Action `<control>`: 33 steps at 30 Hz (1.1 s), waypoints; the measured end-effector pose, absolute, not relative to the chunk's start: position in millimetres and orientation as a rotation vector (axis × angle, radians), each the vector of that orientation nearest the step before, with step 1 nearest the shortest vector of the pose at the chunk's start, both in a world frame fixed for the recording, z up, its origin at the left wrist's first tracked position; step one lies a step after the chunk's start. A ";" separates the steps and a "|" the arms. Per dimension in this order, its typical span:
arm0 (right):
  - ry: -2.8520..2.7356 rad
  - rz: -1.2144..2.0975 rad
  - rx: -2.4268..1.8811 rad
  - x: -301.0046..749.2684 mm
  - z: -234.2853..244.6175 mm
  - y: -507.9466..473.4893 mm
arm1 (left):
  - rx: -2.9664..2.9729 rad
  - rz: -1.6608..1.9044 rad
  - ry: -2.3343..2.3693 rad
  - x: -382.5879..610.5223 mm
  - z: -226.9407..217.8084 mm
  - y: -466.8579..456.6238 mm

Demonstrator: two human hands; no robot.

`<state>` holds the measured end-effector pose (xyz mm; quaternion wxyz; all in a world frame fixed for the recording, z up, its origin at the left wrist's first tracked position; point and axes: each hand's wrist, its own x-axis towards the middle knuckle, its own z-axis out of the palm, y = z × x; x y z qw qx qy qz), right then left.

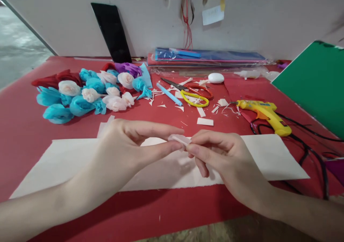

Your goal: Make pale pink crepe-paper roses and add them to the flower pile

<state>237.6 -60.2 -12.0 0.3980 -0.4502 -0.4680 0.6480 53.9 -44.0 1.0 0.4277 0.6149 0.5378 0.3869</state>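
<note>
Between my two hands is a small folded piece of pale pink crepe paper [179, 139]. My left hand [126, 152] pinches its left end between thumb and forefinger. At the right end, my right hand [223, 152] grips it with thumb and fingertips. Both hands hover over a long white paper sheet [271, 156] laid across the red table. Beyond them lie scissors [195, 93] with red and yellow handles, a light blue pen [169, 94] and several pale paper scraps [205, 121].
Blue, pink, red and purple paper flowers [82, 105] cluster at the left. A yellow glue gun [264, 114] with a black cord lies right. Behind are wrapped paper packs [215, 55], a white oval object [216, 78], a leaning black panel [111, 32] and a green board [314, 88].
</note>
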 end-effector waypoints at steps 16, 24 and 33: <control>-1.239 1.598 -1.162 235.6 -11.8 -59.6 | 1.622 0.986 1.392 55.7 6.6 -46.0; -1.242 1.612 -1.152 235.3 -12.4 -61.0 | 1.617 0.994 1.384 55.4 2.8 -45.1; -1.226 1.645 -1.200 236.5 -12.5 -60.8 | 1.490 0.987 1.349 57.4 2.7 -43.6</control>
